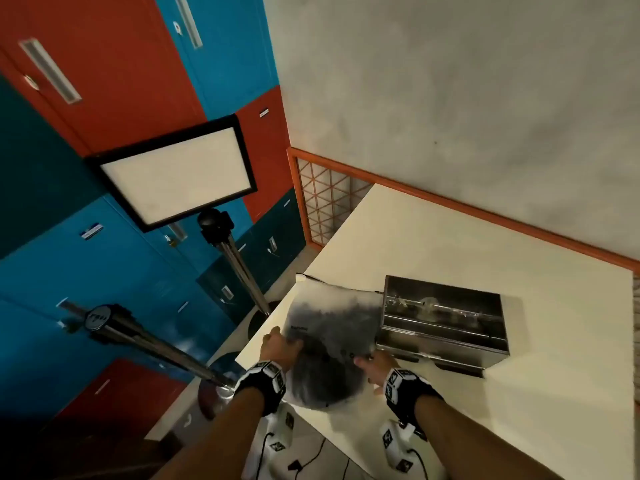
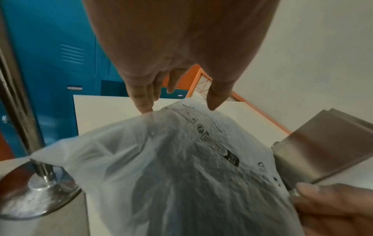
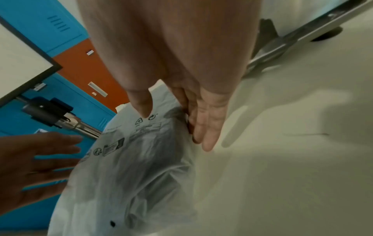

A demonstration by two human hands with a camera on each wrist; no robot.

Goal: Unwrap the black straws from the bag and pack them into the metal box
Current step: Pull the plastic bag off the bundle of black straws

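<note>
The plastic bag (image 1: pixel 329 344) of black straws (image 1: pixel 322 375) lies on the table (image 1: pixel 519 410) just beside the metal box (image 1: pixel 446 320); it is probably light, limp and slippery. The left hand (image 1: pixel 280 346) and right hand (image 1: pixel 375 370) flank it with straight fingers touching, gripping nothing. Loose film at an edge likely offers the best pinch.

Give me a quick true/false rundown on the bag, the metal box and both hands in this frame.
1. The bag is next to the metal box on the white table. True.
2. The bag is empty. False: the black straws show dark through its plastic.
3. The left hand and the right hand both touch the bag. True.
4. The metal box stands on the floor. False: it stands on the white table.
5. The left hand is balled into a fist. False: the right wrist view shows its fingers straight and spread.
</note>
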